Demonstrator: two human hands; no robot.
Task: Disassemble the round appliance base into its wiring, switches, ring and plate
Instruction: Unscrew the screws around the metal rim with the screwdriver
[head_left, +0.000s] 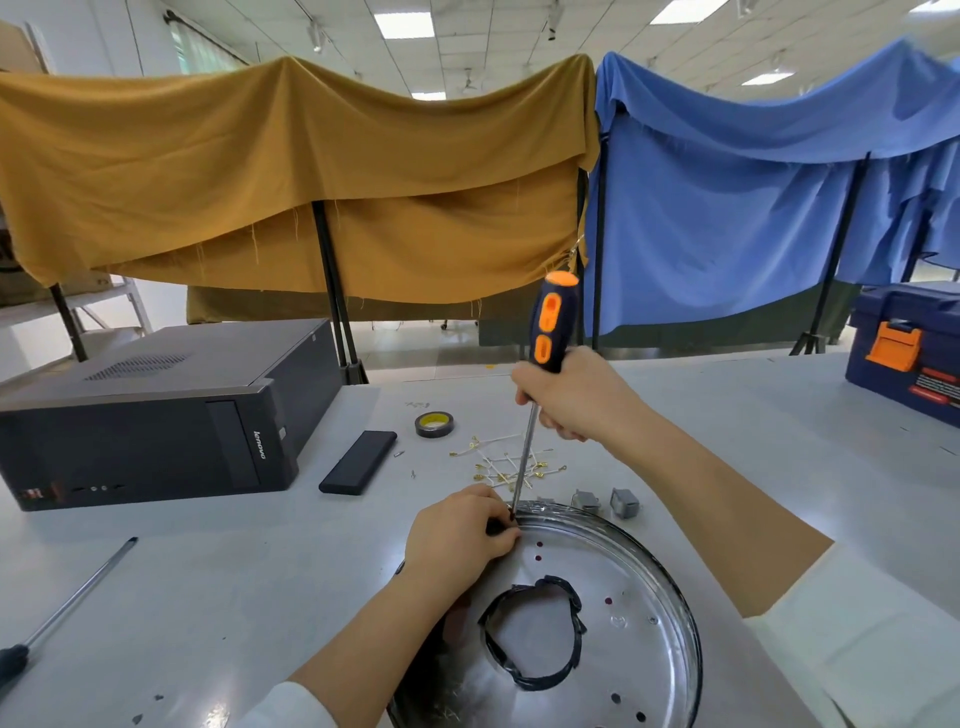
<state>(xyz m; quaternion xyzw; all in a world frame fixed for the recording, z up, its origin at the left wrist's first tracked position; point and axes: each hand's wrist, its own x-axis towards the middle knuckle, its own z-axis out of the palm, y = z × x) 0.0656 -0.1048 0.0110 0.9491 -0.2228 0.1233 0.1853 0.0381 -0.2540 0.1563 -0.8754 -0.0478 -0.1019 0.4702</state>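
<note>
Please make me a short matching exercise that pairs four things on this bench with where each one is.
Things:
1. screwdriver
2. tape roll
3. computer case
4. toolbox

Places:
A. far right edge of the table
B. left side of the table
C. in the right hand, tip at the plate rim
D. behind the loose wires

Pairs: 1-C, 2-D, 3-B, 4-A

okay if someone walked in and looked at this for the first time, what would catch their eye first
Most likely the orange-and-navy screwdriver, held upright in the right hand with its tip down at the far rim of the round metal plate at the near edge of the table, where the left hand pinches the rim. Next, the mustard cloth and blue cloth draped behind, and the black Lenovo computer case lying to the left.
</note>
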